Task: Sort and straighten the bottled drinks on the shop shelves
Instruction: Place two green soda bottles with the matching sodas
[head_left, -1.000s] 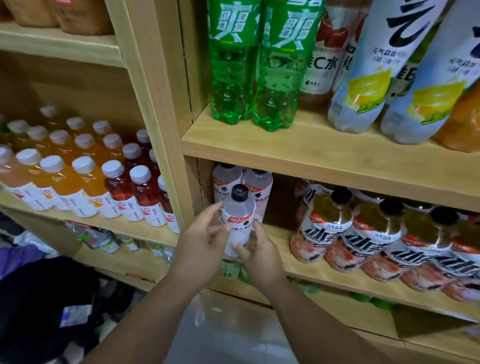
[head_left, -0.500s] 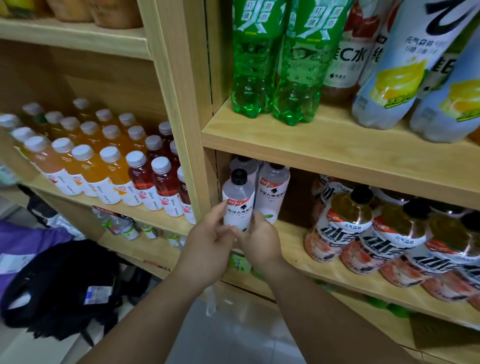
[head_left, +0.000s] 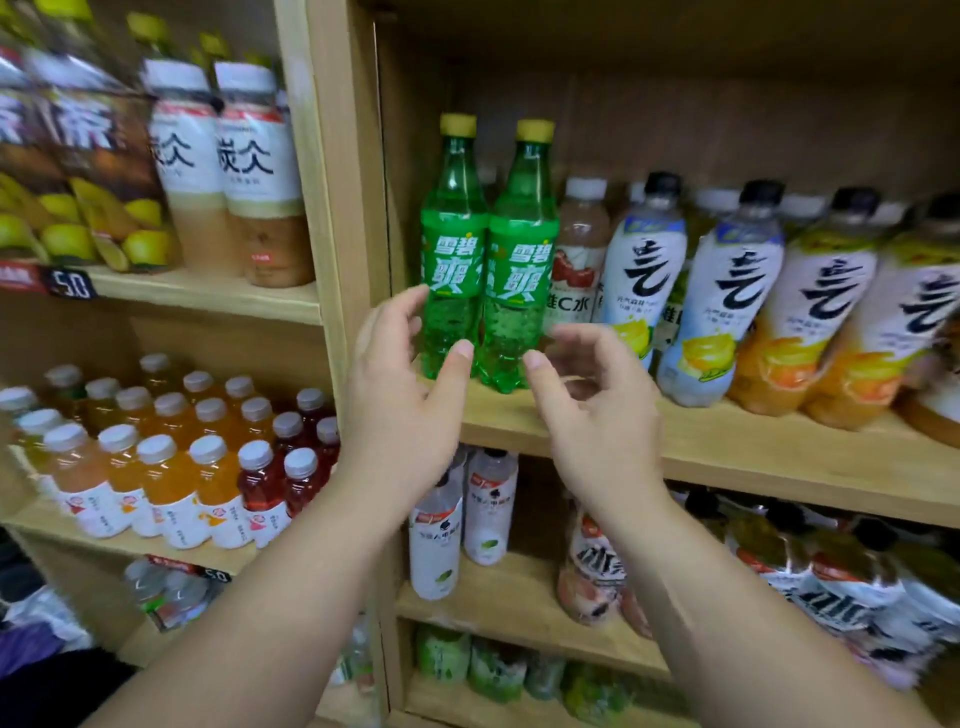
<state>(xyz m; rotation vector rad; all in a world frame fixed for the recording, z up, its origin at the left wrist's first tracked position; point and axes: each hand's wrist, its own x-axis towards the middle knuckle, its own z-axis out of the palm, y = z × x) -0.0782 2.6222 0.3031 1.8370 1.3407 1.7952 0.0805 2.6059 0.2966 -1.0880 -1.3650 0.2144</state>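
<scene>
I'm facing pale wooden shelving (head_left: 727, 447), split by an upright post (head_left: 337, 218), with a wood back panel (head_left: 675, 104) (dim up top), price tags (head_left: 72, 283) on the edges.

The two green plastic soda bottles with yellow caps (head_left: 485, 260) carry "雪碧 爽" in white on their labels, the pale clear bottle with a white cap (head_left: 574, 270) beside them reads "C水", and the black price tag (head_left: 72, 283) on the left wooden shelf edge shows "5.0".
</scene>
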